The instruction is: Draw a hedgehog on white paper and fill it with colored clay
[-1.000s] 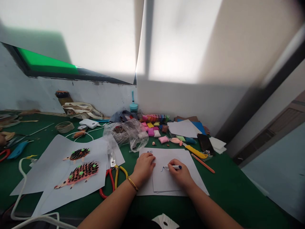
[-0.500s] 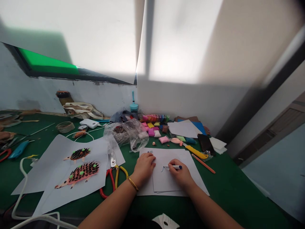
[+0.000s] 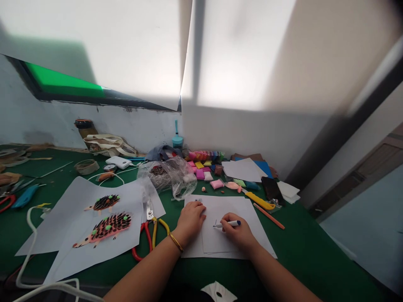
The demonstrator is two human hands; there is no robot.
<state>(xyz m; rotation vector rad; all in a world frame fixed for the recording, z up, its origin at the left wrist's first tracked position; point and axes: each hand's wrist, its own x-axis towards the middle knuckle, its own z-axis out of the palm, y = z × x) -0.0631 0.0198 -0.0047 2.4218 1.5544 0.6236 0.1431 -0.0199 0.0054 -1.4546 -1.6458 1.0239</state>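
My right hand [image 3: 239, 235] grips a white marker pen [image 3: 229, 224] with a dark blue end. Its tip meets a white sheet of paper [image 3: 220, 243], where a short dark line shows just above the tip. My left hand [image 3: 190, 222], a gold bangle at the wrist, lies flat over the left part of the sheets with its fingers out. Beneath the top sheet is a larger white sheet [image 3: 192, 251]. Left of my left forearm lie scissors with red handles [image 3: 146, 241] and a tool with yellow handles [image 3: 155, 230].
Hedgehog pictures [image 3: 108, 228] with dark spikes lie on paper at the left. Behind my hands are a clear plastic bag [image 3: 170, 176] and several colourful clay packets [image 3: 204, 174]. A yellow cutter [image 3: 260, 200] and an orange stick [image 3: 269, 216] sit to the right.
The pen tip has shifted slightly left and down across the sheet, my right hand moving with it. The left hand stays in place.
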